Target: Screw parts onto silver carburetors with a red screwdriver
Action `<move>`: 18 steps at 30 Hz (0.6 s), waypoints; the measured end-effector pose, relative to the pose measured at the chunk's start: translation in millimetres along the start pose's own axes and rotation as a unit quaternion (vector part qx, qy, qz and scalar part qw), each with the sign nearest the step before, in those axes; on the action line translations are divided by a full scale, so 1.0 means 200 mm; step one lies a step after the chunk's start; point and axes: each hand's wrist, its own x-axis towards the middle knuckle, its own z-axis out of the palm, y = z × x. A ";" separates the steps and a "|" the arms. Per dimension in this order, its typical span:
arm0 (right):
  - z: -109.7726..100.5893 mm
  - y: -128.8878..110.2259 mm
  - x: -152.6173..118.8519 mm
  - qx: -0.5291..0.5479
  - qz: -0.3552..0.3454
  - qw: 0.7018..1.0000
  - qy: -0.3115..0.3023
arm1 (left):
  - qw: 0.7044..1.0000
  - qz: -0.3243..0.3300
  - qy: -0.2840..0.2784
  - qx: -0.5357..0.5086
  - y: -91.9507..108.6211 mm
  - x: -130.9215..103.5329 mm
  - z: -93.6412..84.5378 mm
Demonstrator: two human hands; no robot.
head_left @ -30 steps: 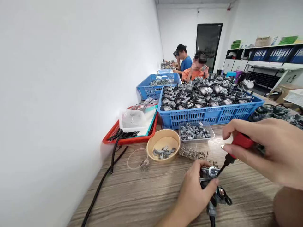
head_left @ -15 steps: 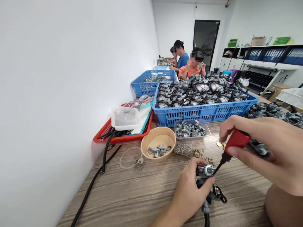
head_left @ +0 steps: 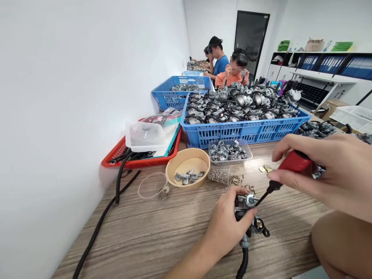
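On the wood-grain table (head_left: pixel 139 240), my left hand (head_left: pixel 229 221) grips a metal carburetor-like part (head_left: pixel 258 224) with a black hose at its lower end. My right hand (head_left: pixel 322 170) holds a red-handled screwdriver (head_left: pixel 295 162) at a slant, its tip at the upper right of the part, by my left thumb. Just beyond the part lie small brass-coloured screws (head_left: pixel 236 179), spilling from a clear cup (head_left: pixel 220 175). Left of the cup, a round beige bowl (head_left: pixel 171 164) holds flat metal pieces. Behind the cup, a clear tray (head_left: pixel 245 157) contains small metal parts.
A blue crate (head_left: pixel 226 133) heaped with metal assemblies stands behind the trays, another blue crate (head_left: pixel 167 100) farther back. A red basket (head_left: pixel 109 159) and black cable (head_left: pixel 99 228) are at left, against the wall. People (head_left: pixel 221 65) sit at the far end.
The view has shifted, so the table items appear slightly higher and farther left. The screwdriver leans lower, its tip still at the part, and my left hand keeps its grip.
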 end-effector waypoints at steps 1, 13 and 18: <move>0.00 0.00 0.00 -0.003 0.008 1.000 0.004 | 1.000 0.003 0.001 -0.001 0.00 0.00 0.00; -0.02 0.01 0.02 0.060 0.004 0.998 -0.035 | 1.000 0.002 0.007 -0.001 0.00 -0.01 0.00; -0.01 0.01 0.01 0.065 0.029 0.997 -0.037 | 1.000 0.001 0.009 0.001 0.00 0.00 0.00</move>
